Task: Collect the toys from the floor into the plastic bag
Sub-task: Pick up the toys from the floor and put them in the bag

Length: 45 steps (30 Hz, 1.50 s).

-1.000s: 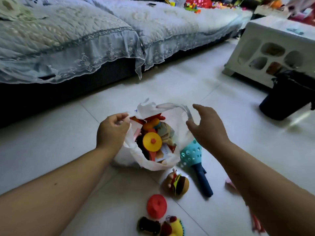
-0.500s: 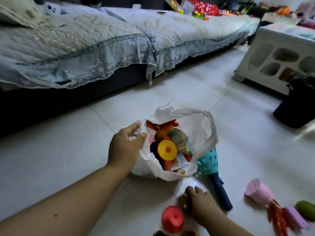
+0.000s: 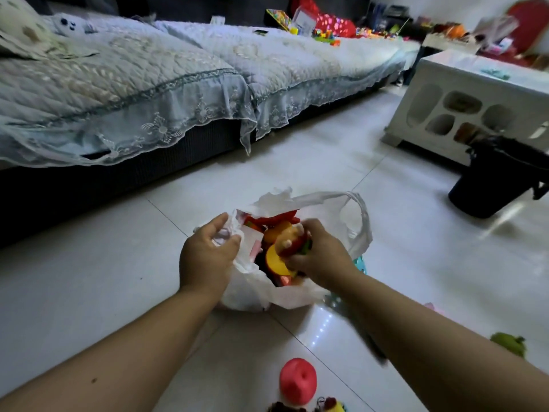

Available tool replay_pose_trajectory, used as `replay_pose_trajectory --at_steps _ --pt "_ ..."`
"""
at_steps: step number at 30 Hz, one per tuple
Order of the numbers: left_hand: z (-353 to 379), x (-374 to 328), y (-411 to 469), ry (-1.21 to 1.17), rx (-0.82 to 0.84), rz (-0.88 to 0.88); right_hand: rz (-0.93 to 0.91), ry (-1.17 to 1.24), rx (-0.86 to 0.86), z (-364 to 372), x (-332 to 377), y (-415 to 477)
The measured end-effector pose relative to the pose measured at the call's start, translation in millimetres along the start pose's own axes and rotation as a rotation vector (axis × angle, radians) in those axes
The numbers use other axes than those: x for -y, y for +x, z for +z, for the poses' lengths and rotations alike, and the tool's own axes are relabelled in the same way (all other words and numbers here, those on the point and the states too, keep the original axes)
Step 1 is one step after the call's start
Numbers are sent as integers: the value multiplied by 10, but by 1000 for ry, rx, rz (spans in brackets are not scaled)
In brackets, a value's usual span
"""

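A white plastic bag (image 3: 355, 226) sits on the tiled floor, its mouth open and several colourful toys inside. My left hand (image 3: 208, 254) grips the bag's left rim. My right hand (image 3: 319, 257) holds a toy burger (image 3: 292, 240) over the bag's opening. A red round toy (image 3: 298, 380) lies on the floor in front of me. A teal toy (image 3: 360, 263) peeks out behind the bag, mostly hidden by my right arm. A green toy (image 3: 508, 343) lies at the right.
A sofa with a pale lace-edged cover (image 3: 148, 93) runs along the back left. A white cabinet with oval openings (image 3: 463, 96) and a black bin (image 3: 493, 179) stand at the right. More small toys (image 3: 329, 405) show at the bottom edge.
My right hand picked the toy burger up off the floor and brought it over the bag's mouth. My left hand kept its hold on the bag's rim.
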<state>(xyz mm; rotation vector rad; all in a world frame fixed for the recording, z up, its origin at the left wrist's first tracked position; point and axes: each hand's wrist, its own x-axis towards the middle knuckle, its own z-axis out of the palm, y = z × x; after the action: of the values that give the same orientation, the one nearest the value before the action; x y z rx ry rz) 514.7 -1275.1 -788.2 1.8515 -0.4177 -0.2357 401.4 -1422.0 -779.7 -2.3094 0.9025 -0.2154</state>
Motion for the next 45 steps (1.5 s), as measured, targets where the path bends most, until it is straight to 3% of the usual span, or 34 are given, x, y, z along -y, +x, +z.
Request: replay_pose_trajectory --at_steps 5,8,11,13,15,17,19,22,25,29,34,41,45 --pt "32 -16 -35 -10 50 9 -49 -257 102 269 -12 466" --pt "42 -13 -64 -3 59 10 -74 -250 22 283 -159 293" --pt "27 -1 -61 29 56 30 -311 -233 -130 163 -417 -224" --pt "31 -2 -47 40 56 34 -560 -369 -110 126 -745 -612" --pt "52 -8 -46 42 61 35 -630 -591 192 196 -1106 -949" --pt "70 -9 -52 34 61 36 -465 -703 584 337 -1409 -1181" --pt "93 -5 -63 29 58 34 -199 -703 768 552 -1655 -1362" --pt "110 10 -68 39 42 33 18 -629 679 906 -1827 -1564" --pt "113 30 -72 41 42 35 53 -621 596 1079 -1895 -1668" --pt "115 22 -80 29 36 29 -13 -551 557 861 -1818 -1635" --pt "143 -10 -77 16 32 30 -115 -326 309 791 -1412 -1360" --pt "104 23 -91 -19 36 1 -4 -479 396 1359 -1344 -973" --pt "100 37 -94 -27 44 -2 42 -305 336 1114 -1276 -973"
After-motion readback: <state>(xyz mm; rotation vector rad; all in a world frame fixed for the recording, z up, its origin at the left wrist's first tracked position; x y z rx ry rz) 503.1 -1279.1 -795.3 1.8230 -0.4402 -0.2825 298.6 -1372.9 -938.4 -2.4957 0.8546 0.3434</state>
